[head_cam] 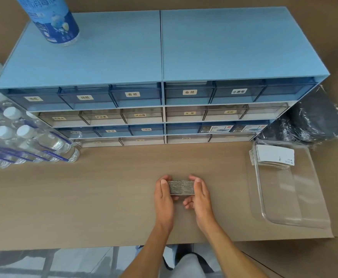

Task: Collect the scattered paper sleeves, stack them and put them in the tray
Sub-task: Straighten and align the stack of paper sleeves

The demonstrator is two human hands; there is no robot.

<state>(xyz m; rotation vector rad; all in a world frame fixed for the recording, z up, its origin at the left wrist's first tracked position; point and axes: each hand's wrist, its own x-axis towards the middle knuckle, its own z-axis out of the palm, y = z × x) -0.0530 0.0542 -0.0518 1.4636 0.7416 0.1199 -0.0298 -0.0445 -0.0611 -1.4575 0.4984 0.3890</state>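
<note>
Shrink-wrapped pack of clear water bottles (23, 141) at far L, left hand (164, 195) and right hand (199, 195) w/ fingers curled, pressing an edge-on stack of grey paper sleeves (181, 187) between them above brown tabletop (84, 197), clear rectangular plastic tray (284, 197) at R holding a white sleeve stack (274, 156) at its far end.

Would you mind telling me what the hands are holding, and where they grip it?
Both hands, left and right, hold a stack of paper sleeves, pressed at its two short ends.
</note>
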